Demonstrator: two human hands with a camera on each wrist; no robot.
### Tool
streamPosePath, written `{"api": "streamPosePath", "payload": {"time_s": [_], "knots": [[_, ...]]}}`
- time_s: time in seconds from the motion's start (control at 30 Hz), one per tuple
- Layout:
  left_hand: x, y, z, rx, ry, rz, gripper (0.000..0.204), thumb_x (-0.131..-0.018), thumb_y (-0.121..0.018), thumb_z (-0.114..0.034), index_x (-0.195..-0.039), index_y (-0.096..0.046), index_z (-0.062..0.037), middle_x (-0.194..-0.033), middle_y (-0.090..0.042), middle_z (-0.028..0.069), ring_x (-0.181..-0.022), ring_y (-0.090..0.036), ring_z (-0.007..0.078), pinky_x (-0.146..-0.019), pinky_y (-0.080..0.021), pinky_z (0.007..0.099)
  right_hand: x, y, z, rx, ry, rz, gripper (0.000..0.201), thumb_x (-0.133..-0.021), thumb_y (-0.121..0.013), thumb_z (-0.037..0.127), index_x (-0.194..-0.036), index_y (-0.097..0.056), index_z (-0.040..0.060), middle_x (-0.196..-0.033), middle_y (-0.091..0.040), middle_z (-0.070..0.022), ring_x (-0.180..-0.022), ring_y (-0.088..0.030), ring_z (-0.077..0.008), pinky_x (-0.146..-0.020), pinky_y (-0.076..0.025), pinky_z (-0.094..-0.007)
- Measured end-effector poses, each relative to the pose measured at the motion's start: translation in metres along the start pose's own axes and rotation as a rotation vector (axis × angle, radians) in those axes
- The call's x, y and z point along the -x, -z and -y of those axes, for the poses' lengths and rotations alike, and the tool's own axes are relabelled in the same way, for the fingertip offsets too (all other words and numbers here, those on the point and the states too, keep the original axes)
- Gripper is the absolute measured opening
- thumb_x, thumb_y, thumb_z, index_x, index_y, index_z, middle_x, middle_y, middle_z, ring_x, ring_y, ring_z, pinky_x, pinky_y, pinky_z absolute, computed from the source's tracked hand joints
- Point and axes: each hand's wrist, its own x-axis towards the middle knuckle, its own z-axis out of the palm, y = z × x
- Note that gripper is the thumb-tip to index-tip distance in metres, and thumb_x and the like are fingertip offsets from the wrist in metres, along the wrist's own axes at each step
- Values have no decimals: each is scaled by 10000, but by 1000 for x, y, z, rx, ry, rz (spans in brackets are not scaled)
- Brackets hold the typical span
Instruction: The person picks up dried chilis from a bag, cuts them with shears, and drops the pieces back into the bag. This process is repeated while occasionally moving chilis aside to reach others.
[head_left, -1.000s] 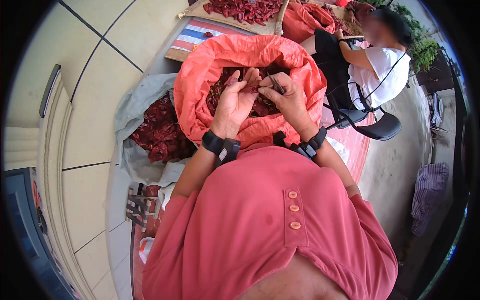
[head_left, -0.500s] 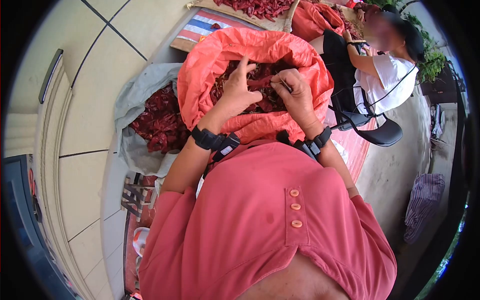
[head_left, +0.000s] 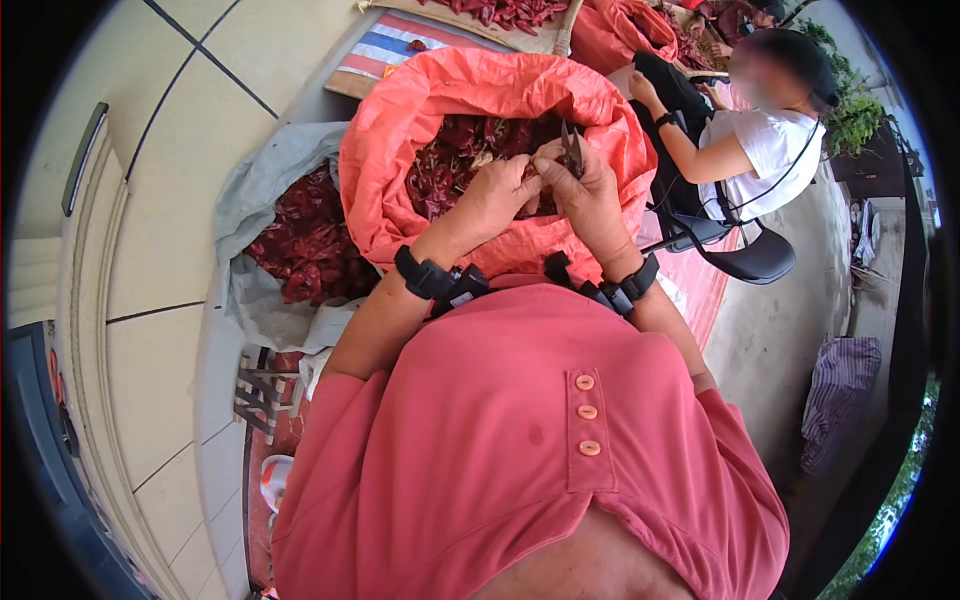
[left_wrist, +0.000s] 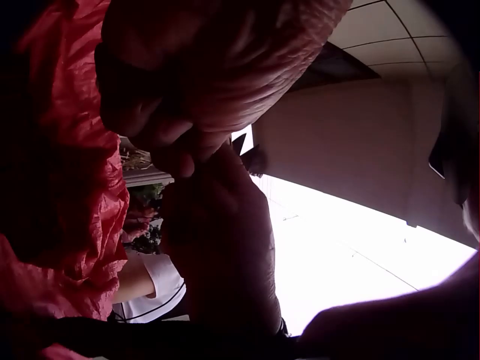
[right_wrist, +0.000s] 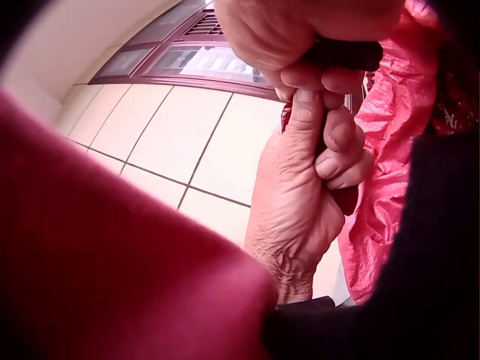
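Over the mouth of a coral-red woven sack (head_left: 385, 200), both hands meet. The sack holds dark red dried chilies (head_left: 440, 165). My right hand (head_left: 590, 195) grips a small pair of dark scissors (head_left: 572, 150), blades pointing up and away from me. My left hand (head_left: 495, 192) has its fingers curled in against the right fingertips. In the right wrist view, a bit of dried chili (right_wrist: 286, 114) shows beside the left thumb, and the left hand (right_wrist: 292, 180) pinches it where the fingertips of both hands meet. The left wrist view is dark around the fingers.
A pale grey sack (head_left: 240, 215) of dried chilies stands left of the red one. Beyond lie a striped board (head_left: 400, 55) and a tray of chilies. At the right, a person in a white top (head_left: 770, 150) sits on a black chair (head_left: 755, 258).
My left hand opened and spread over the sack, then came back with curled fingers to the right hand. The scissors stay in the right hand, their blades now showing upward.
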Motion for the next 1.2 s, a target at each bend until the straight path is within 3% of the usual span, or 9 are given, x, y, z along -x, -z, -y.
{"api": "streamPosePath", "payload": {"time_s": [0.07,0.27,0.47,0.67,0.73,0.83,0.93,1.07,1.2], "knots": [[0,1,-1,-3,-27,5,304,-958,-554,-293,-841,-535,-13,-617,-548,29,-551,-485,108,-521,-400,265,-1,3,-2,-49,-23,-23,66,-942,-571,126,-933,-545,66,-672,-550,12,-504,-522,-59,-432,-378,-185],[5,7,-1,29,-49,14,277,-960,-548,-259,-834,-528,-13,-590,-544,32,-531,-493,118,-517,-407,273,-1,2,-7,-320,-171,-22,79,-937,-580,138,-928,-549,67,-641,-506,28,-443,-369,-43,-423,-319,-197],[9,11,5,-68,-62,29,252,-954,-542,-241,-859,-539,-7,-571,-533,47,-526,-503,121,-506,-406,280,-3,6,-18,-598,-350,68,40,-948,-547,110,-926,-552,78,-680,-507,35,-450,-337,-25,-424,-298,-194],[13,15,13,-89,10,116,260,-966,-523,-258,-896,-557,-11,-578,-528,41,-545,-521,114,-520,-416,285,2,5,-35,-861,-526,7,41,-951,-543,116,-930,-555,83,-671,-501,37,-451,-329,-21,-433,-293,-185],[15,9,18,-31,63,90,269,-972,-518,-269,-909,-550,-10,-612,-531,38,-572,-521,105,-537,-418,281,2,5,-33,-695,-417,9,44,-953,-542,120,-936,-555,82,-674,-509,33,-454,-348,-25,-435,-303,-187],[17,-1,20,10,-50,-46,305,-992,-478,-308,-935,-541,-15,-686,-534,32,-611,-495,92,-564,-401,257,5,3,-36,-460,-250,-36,44,-954,-541,121,-939,-554,82,-678,-521,24,-458,-376,-37,-438,-315,-193],[17,-1,15,265,75,34,333,-1008,-425,-349,-967,-543,-40,-712,-509,11,-608,-435,75,-566,-364,231,7,-2,-27,-232,-123,-86,39,-954,-536,96,-929,-544,67,-688,-535,8,-477,-438,-56,-450,-343,-199],[19,-9,15,525,99,10,333,-1015,-394,-377,-940,-540,-87,-680,-453,-38,-567,-358,53,-531,-308,206,13,-16,-21,-10,100,-135,8,-939,-539,34,-946,-536,30,-765,-557,-30,-560,-547,-88,-500,-422,-216],[24,-6,-2,611,143,-48,309,-1015,-407,-354,-887,-523,-97,-664,-444,-48,-554,-341,40,-497,-293,210,11,-9,-24,458,349,-96,120,-888,-569,-19,-996,-549,30,-909,-581,-88,-676,-633,-195,-583,-499,-274]]}}
